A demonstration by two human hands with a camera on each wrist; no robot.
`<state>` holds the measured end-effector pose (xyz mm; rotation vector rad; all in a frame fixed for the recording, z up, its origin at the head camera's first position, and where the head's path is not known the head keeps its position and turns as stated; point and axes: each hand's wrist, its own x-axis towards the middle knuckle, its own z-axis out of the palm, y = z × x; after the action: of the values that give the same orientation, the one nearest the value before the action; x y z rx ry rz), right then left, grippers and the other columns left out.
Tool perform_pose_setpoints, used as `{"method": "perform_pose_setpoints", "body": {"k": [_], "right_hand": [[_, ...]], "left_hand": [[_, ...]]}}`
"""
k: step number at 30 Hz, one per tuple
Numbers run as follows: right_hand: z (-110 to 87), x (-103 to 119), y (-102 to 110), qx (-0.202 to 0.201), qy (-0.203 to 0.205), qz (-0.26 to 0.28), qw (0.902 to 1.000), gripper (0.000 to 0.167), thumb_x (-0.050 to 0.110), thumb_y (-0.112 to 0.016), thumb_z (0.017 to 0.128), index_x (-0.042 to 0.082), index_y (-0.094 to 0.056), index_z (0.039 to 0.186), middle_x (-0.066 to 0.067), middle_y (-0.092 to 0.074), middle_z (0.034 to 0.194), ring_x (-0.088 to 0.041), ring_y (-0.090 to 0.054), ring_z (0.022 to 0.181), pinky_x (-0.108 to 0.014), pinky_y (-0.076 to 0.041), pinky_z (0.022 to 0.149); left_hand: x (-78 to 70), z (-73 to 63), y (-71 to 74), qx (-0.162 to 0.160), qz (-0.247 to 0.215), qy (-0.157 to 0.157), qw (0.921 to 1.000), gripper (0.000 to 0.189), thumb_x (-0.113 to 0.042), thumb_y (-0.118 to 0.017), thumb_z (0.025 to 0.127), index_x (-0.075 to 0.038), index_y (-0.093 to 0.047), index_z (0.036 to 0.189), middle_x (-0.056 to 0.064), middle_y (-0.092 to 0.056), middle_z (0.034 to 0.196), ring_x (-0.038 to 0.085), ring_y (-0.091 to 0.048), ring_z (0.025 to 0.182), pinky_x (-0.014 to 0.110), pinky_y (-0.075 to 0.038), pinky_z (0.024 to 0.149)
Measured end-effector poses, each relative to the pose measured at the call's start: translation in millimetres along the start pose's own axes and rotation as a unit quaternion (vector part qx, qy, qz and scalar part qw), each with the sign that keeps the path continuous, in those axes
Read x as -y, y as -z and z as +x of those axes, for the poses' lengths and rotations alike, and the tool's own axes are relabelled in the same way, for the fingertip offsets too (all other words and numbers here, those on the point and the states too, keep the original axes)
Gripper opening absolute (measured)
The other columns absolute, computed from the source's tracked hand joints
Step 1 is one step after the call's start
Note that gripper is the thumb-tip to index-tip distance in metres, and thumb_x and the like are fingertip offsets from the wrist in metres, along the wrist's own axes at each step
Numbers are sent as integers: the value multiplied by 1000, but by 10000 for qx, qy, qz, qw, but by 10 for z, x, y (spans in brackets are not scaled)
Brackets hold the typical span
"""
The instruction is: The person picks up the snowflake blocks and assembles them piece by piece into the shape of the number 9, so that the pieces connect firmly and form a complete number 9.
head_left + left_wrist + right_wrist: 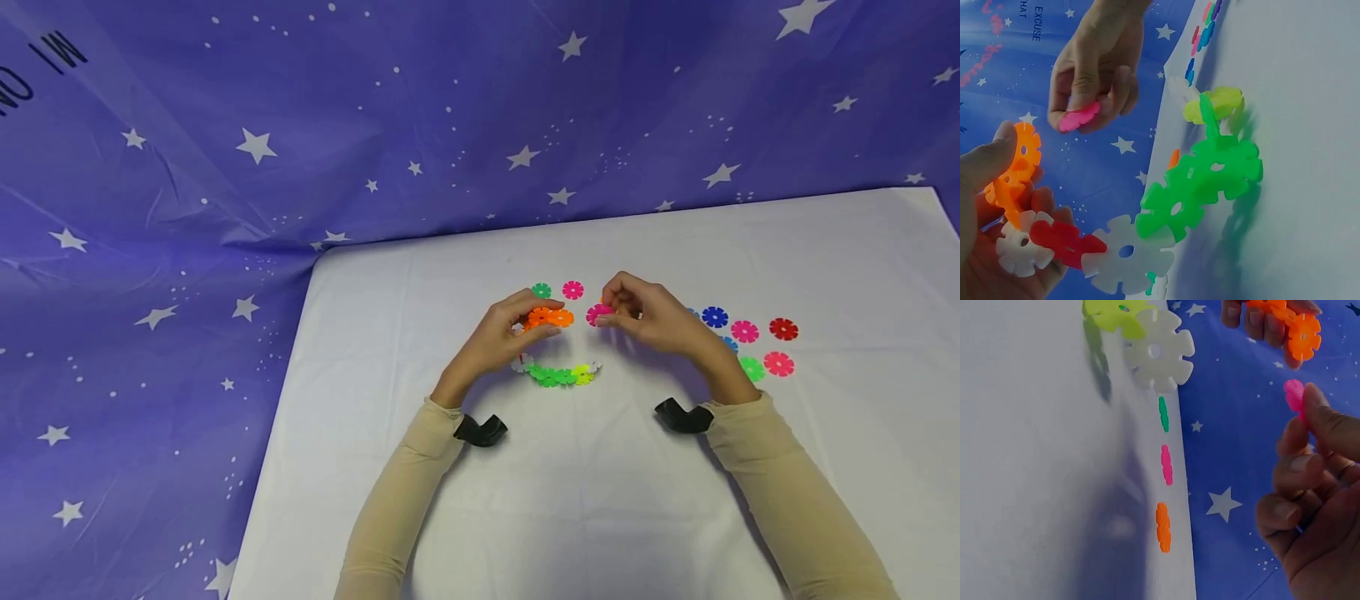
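While my curled left hand (502, 333) is pinching a multicoloured chain of notched plastic discs (1154, 205) over the white table (585, 500), my right hand (651, 318) is pinching a round pink plastic disc (596, 316) nearby, both probably light, stiff, and best held by rims.

A white-covered table (585, 500) bears flat notched discs: around its middle, a green disc (541, 294) at eleven o'clock, a pink disc (573, 295) just beside it, an orange disc (1164, 527) toward twelve, a multicoloured cluster (748, 337) at two.
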<state>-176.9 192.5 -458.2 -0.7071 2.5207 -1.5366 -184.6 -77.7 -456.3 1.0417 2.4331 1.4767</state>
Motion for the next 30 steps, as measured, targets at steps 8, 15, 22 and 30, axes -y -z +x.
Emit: {"method": "perform_pose_setpoints", "body": {"k": [8,15,22,30], "right_hand": [[13,57,-55,365,225,1115,9928,18,-5,-63,91,-2,-54,106,-13,-56,83,-17,-50,62,-25,-45,53],[10,104,-79,296,640,1190,9904,19,-10,-63,89,-2,-55,105,-11,-56,80,-18,-50,58,-26,-45,54],[17,205,-133,-92,1079,600,9923,29,-11,-69,83,-1,-60,108,-4,-59,83,-12,-51,64,-19,-47,63],[41,227,-210,-715,1783,-15,9814,29,-16,-74,74,5,-69,92,-7,-71,81,-10,-54,62,-14,-46,63]], "left_hand": [[-19,-6,-2,-32,0,-116,9999,32,-18,-72,89,-9,-68,120,1,-57,90,12,-47,79,22,-42,71],[-35,2,-2,-50,-78,-373,9993,34,-15,-74,87,-8,-68,120,3,-55,90,15,-45,79,24,-41,70],[-61,-1,2,-44,-197,-302,9993,33,-12,-71,89,-7,-68,121,4,-57,93,16,-42,73,24,-36,65],[-70,-2,2,-149,-290,-285,9991,33,-11,-73,88,-2,-69,119,8,-69,102,12,-48,75,21,-41,66]]}}
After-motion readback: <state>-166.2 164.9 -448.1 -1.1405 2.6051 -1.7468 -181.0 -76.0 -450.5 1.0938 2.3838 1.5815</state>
